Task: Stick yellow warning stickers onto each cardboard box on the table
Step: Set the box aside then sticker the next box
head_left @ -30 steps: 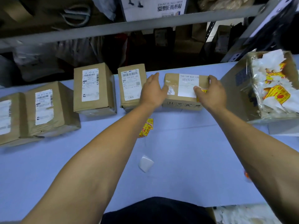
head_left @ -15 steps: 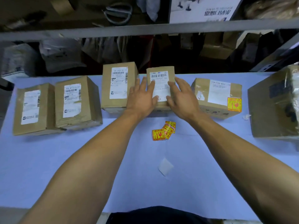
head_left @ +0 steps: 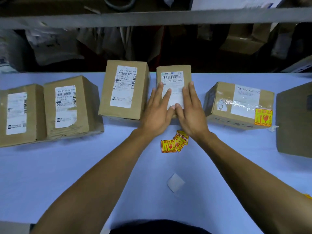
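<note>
Fingers of the left hand [head_left: 156, 112] and right hand [head_left: 190, 112] lie spread and flat, holding nothing, on the small brown cardboard box with a white barcode label [head_left: 173, 76] near the blue table's [head_left: 67, 174] far edge. Both hands have left the wide brown cardboard box [head_left: 239, 105], now 1 box labelled by its yellow warning sticker [head_left: 263, 117]; loose yellow stickers [head_left: 174, 143], perhaps 3, wait nearer.
</note>
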Demonstrator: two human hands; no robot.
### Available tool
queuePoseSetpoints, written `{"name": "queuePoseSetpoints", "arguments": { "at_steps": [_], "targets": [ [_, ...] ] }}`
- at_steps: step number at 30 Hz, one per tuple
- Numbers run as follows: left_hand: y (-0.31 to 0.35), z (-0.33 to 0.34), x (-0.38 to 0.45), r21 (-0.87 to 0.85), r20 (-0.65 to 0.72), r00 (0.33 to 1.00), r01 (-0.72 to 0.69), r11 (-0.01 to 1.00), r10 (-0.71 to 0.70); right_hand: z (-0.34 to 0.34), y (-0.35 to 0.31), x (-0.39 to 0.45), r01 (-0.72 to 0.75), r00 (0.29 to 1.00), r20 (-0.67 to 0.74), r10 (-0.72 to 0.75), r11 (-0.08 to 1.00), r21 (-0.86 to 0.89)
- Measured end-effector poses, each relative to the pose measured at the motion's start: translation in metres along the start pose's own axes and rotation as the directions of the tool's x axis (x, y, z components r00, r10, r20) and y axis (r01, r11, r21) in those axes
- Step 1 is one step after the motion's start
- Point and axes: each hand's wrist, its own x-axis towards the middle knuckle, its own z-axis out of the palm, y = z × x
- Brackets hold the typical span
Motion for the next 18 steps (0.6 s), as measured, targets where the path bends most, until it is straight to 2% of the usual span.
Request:
{"name": "queuePoseSetpoints", "arguments": {
  "at_steps": [2,4,5,7,9,12,18],
  "targets": [
    [0.006,0.001,0.010,-0.189,-0.088,0.993,0.063,0.980,-0.080,-0.003,0.001,0.007,-0.029,0.999,-0.023,0.031,0.994,0.106],
    [0.010,0.003,0.022,-0.385,-0.124,0.962,0.180,0.905,-0.244,-0.004,0.002,0.016,-0.131,0.989,-0.026,0.146,0.941,0.311],
    [0.009,0.004,0.030,-0.476,-0.112,0.939,0.237,0.847,-0.326,-0.005,0.003,0.022,-0.223,0.969,0.009,0.245,0.864,0.451],
    [0.005,0.005,0.044,-0.655,-0.018,0.893,0.329,0.680,-0.449,-0.005,0.006,0.035,-0.377,0.905,0.130,0.405,0.620,0.688],
    [-0.001,0.007,0.052,-0.775,0.082,0.874,0.358,0.521,-0.479,-0.005,0.010,0.045,-0.422,0.878,0.229,0.419,0.456,0.784],
    [-0.006,0.011,0.053,-0.820,0.104,0.886,0.334,0.466,-0.452,-0.001,0.015,0.049,-0.400,0.904,0.267,0.335,0.436,0.806],
    [0.001,0.004,0.047,-0.833,0.120,0.897,0.325,0.448,-0.426,-0.003,0.007,0.040,-0.369,0.917,0.239,0.319,0.451,0.813]
  ]
}}
